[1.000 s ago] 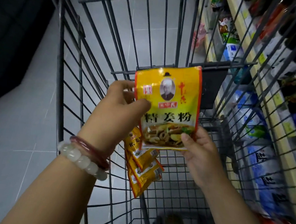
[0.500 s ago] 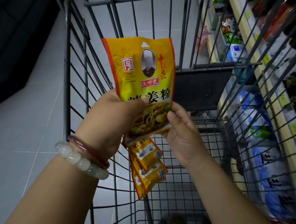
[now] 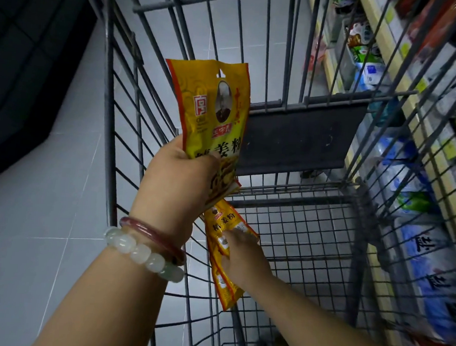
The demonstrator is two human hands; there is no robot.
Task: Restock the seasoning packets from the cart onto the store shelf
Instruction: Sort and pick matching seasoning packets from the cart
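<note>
My left hand (image 3: 179, 175) is shut on a yellow seasoning packet (image 3: 212, 109) and holds it upright above the grey wire cart (image 3: 109, 116). A few more yellow packets (image 3: 222, 253) lie in a stack against the cart's left wall, low in the basket. My right hand (image 3: 242, 257) reaches down into the cart, its fingers resting on that stack; I cannot tell if they have closed round a packet. The store shelf (image 3: 405, 85) runs along the right side, seen through the cart's wires.
A dark grey flap (image 3: 296, 139) hangs at the cart's far end. Blue and white bags (image 3: 425, 267) fill the lower shelf to the right. Grey tiled floor (image 3: 29, 213) lies to the left, with a dark unit (image 3: 21, 63) at far left.
My right hand let go of the held packet and dropped down to the stack in the cart. My left hand keeps the packet alone and has turned it more edge-on.
</note>
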